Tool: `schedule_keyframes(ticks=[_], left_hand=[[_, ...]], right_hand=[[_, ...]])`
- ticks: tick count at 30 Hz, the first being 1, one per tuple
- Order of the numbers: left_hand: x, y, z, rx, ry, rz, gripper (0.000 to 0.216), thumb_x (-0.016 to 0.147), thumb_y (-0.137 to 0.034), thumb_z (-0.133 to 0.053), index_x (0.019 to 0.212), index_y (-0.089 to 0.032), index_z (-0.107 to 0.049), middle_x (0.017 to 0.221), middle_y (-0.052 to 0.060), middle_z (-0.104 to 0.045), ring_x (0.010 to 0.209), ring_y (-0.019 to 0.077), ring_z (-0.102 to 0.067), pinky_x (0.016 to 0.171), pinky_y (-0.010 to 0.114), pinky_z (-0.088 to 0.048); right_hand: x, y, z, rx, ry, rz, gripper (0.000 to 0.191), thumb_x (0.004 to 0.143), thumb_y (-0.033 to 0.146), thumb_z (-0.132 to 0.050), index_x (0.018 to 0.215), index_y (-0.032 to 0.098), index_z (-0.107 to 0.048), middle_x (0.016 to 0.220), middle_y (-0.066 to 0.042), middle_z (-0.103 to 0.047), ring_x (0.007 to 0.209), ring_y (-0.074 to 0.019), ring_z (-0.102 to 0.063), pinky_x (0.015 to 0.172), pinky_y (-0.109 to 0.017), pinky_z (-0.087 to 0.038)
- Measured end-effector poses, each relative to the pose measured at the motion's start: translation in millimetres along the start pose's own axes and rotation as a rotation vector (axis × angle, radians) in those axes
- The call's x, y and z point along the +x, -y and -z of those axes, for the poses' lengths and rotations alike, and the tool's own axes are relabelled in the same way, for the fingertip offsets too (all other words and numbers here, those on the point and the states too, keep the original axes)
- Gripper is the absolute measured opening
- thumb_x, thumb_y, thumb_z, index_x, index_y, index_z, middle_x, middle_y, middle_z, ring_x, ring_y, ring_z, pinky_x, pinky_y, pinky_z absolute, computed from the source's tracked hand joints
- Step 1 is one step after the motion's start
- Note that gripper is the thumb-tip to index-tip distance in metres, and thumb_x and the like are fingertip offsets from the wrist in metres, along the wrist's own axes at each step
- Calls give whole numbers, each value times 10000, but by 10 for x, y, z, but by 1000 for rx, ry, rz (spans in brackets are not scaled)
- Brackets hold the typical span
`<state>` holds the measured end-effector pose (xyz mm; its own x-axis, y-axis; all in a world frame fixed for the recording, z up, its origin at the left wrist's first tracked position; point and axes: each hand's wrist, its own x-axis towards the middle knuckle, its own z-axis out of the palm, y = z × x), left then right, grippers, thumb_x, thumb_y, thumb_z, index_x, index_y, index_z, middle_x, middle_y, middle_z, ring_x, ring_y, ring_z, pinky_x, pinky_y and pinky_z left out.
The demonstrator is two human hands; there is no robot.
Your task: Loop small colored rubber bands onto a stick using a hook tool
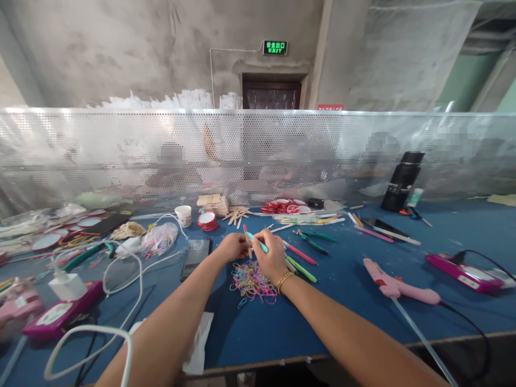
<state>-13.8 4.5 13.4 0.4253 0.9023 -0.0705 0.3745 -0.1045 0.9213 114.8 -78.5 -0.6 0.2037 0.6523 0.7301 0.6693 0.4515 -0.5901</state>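
My left hand (234,247) pinches a wooden craft stick (249,252), held upright with its upper end red. In my right hand (271,255), which wears a gold bracelet, a turquoise marker (258,242) is gripped like a pen. The marker crosses in front of the stick; whether its tip touches the wood I cannot tell. Right below both hands lies a pile of colourful small plastic clips (253,282). Beside my right hand are a green marker (302,270) and a red marker (300,252). A dark phone (196,259) rests left of my left hand.
Green-handled pliers (314,239), a bunch of wooden sticks (237,215) and red round tins (282,206) lie further back. A pink glue gun (397,285) and black bottle (403,183) are right. A white cable (141,279) loops at left. Perforated metal screen (226,156) stands behind.
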Motion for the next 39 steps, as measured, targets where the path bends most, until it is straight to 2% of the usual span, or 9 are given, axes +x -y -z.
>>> schedule_keyframes(ticks=[7,23,39], left_hand=[[-30,-52,-3,18,-10,28,292,694,-360,-774,677,-145,-578,507,-24,-573,493,100,-566,503,202,-451],[1,0,-4,14,-8,13,285,682,-379,-763,728,-133,-628,538,-20,-572,527,116,-579,538,221,-465],[-30,-40,-5,14,-3,25,250,714,-343,-760,709,-140,-615,525,-20,-578,515,109,-573,528,211,-462]], right_hand=[[12,-32,19,-1,-22,-10,112,886,266,-502,803,214,-558,764,-8,-664,742,-173,-594,767,-297,-362],[-7,15,-4,12,20,19,110,885,240,-499,807,211,-572,765,3,-666,765,-170,-589,810,-313,-331],[-3,-11,6,13,-25,1,112,887,249,-511,790,218,-557,750,0,-664,750,-172,-599,771,-298,-353]])
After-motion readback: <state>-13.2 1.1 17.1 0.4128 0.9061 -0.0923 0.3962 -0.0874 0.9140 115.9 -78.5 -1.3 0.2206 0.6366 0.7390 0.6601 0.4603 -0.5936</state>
